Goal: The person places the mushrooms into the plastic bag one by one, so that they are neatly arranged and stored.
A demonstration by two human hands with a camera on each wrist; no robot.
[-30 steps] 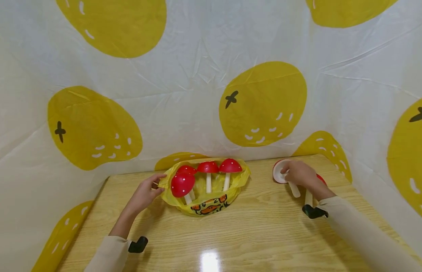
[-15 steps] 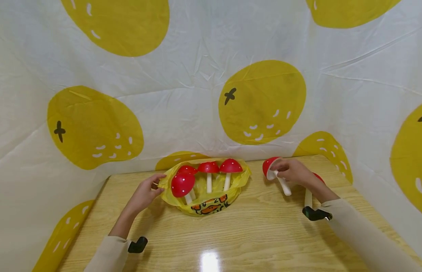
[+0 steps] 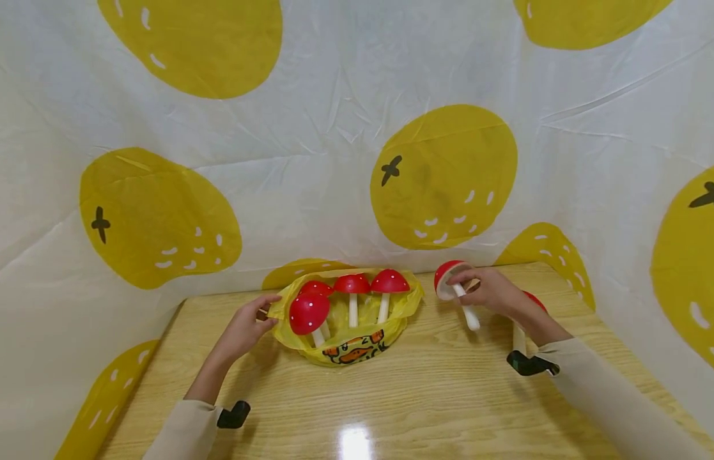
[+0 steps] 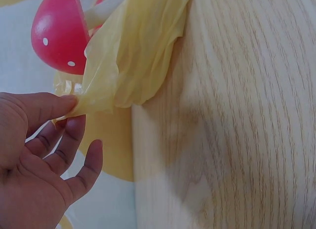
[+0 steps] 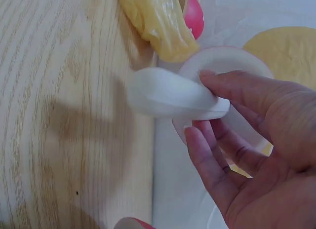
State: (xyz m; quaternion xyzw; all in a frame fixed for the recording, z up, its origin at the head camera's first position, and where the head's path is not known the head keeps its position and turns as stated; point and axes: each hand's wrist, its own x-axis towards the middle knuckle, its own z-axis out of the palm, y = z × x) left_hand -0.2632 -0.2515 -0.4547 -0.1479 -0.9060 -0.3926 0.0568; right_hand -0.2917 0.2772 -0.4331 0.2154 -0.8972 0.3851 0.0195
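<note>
My left hand (image 3: 245,329) pinches the left edge of a yellow plastic bag (image 3: 287,332) between thumb and fingers, as the left wrist view also shows. Several toy mushrooms with red, white-dotted caps and white stems lie in the bag's wide mouth; one cap (image 4: 58,34) shows above the pinched plastic. To the right of the bag, my right hand (image 3: 495,294) holds another toy mushroom (image 3: 447,281) by its stem near the cap. In the right wrist view its stem (image 5: 163,95) points away from the palm, its cap tilted behind the fingers.
One more toy mushroom (image 3: 519,337) stands on the wooden table (image 3: 310,409) behind my right wrist, partly hidden by it. A white curtain (image 3: 310,198) with large yellow fruit prints hangs around the table's back and sides. A duck print marks the bag's front.
My right hand has lifted the mushroom and carried it left toward the bag, its red cap turning to face left. The left hand has stayed in place on the bag's edge.
</note>
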